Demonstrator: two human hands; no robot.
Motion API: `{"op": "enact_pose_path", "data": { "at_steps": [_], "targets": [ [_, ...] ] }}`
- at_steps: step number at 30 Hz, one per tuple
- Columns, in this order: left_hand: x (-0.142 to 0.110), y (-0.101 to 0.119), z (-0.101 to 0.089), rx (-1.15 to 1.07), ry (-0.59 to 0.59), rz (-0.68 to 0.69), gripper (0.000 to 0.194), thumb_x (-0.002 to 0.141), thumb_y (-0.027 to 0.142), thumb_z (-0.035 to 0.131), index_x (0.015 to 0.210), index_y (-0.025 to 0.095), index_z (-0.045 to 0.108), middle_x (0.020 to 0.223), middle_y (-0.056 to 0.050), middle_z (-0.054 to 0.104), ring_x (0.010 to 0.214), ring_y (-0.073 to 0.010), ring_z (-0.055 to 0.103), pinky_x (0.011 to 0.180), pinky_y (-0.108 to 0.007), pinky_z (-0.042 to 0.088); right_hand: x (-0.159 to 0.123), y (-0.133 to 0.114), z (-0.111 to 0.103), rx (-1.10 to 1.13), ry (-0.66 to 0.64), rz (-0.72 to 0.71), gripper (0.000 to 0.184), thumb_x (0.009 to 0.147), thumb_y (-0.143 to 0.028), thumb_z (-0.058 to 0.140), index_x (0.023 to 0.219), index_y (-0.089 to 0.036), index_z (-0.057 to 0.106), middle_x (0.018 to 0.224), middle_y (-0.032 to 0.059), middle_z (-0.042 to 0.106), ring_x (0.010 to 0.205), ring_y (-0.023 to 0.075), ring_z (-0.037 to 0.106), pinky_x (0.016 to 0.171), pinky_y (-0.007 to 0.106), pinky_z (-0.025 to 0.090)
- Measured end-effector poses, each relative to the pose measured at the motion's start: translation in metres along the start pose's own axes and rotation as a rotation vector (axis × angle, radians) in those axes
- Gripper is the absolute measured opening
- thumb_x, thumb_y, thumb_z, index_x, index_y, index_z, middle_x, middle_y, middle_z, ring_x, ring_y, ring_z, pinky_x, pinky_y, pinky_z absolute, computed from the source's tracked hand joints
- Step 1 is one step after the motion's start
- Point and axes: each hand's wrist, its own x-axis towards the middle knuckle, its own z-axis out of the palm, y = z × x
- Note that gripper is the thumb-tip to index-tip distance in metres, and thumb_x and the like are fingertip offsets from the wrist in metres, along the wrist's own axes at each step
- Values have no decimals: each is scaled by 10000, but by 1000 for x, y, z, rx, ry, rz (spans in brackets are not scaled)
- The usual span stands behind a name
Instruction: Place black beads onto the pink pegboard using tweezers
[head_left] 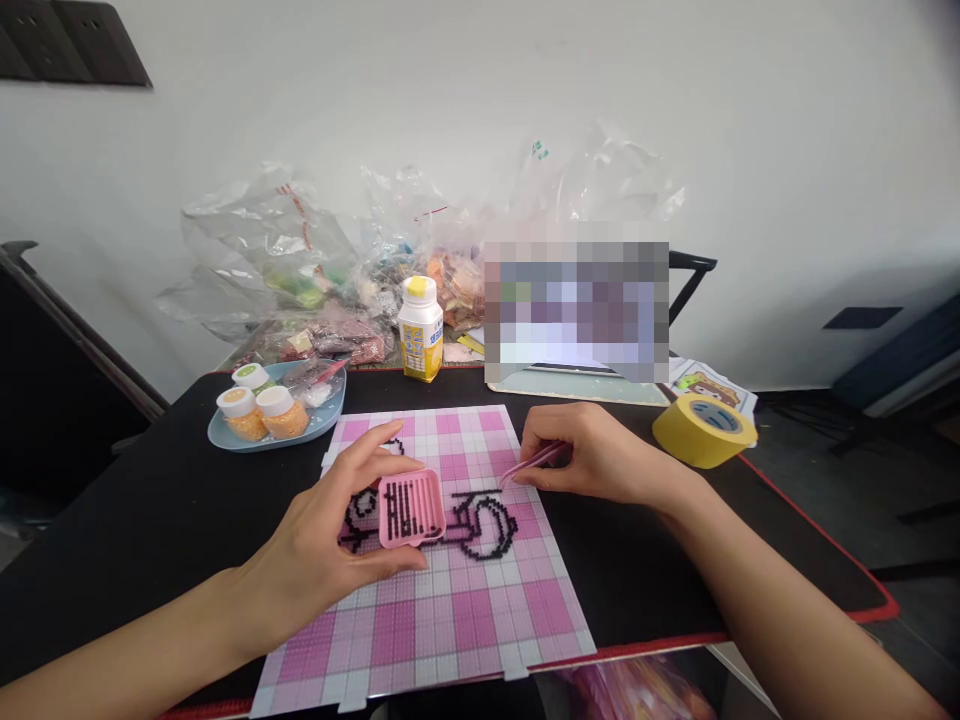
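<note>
A pink-and-white checked pegboard [465, 610] lies on the black table mat. Lines of black beads [484, 525] form an outline on it. My left hand [330, 545] grips a small pink ridged tray [411, 508] holding rows of black beads, thumb under it and fingers above. My right hand [592, 455] pinches pink tweezers [529, 465], whose tip touches the bead outline near the board's middle.
A blue plate [330, 415] at the back left carries three small jars of orange and green beads. A yellow-and-white bottle [420, 330], clear plastic bags [300, 270], a blurred screen [577, 310] and a yellow tape roll [705, 428] stand behind and to the right.
</note>
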Motion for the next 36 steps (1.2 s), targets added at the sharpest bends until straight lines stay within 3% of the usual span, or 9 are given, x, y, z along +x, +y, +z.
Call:
{"op": "enact_pose_path", "data": {
  "at_steps": [5, 10, 15, 24, 31, 36],
  "targets": [
    [0, 0, 0, 0, 4, 9, 858, 782, 658, 762, 1516, 432, 379, 1277, -22, 760, 1218, -315, 687, 942, -440, 617, 0, -1, -1, 4, -7, 2, 242, 903, -358, 743, 774, -167, 668, 752, 19, 656, 655, 123, 561, 587, 228, 411],
    [0, -1, 0, -11, -4, 6, 848, 786, 610, 791, 1506, 469, 365, 1227, -1, 775, 1242, -322, 676, 876, -412, 647, 0, -2, -2, 7, -26, 16, 229, 905, -347, 739, 781, -168, 669, 763, 22, 666, 660, 126, 563, 589, 230, 422],
    [1, -2, 0, 16, 1, 29, 851, 789, 642, 768, 1511, 470, 352, 1280, 8, 764, 1207, -296, 697, 977, -433, 597, -1, -2, -4, 29, -24, 40, 220, 896, -338, 747, 778, -170, 670, 769, 25, 668, 664, 128, 572, 590, 230, 434],
    [1, -1, 0, 34, -7, 37, 833, 809, 653, 741, 1511, 446, 343, 1278, -11, 762, 1236, -307, 680, 1002, -462, 575, -1, -2, -5, 23, -11, 45, 241, 895, -356, 744, 765, -166, 673, 746, 24, 666, 647, 122, 573, 575, 222, 432],
    [1, -5, 2, 31, -21, 42, 849, 799, 630, 769, 1506, 466, 328, 1220, 0, 774, 1221, -306, 681, 974, -449, 580, 4, -12, 1, 158, 115, -48, 172, 948, -312, 688, 865, -162, 692, 826, 51, 689, 703, 130, 609, 599, 227, 472],
    [1, -7, 3, 16, -32, 79, 833, 817, 619, 756, 1512, 459, 325, 1216, -8, 766, 1200, -311, 690, 981, -463, 570, 8, -30, 15, 300, 75, -201, 82, 971, -167, 606, 985, -170, 687, 916, 66, 708, 819, 154, 644, 737, 280, 549]
  ]
}}
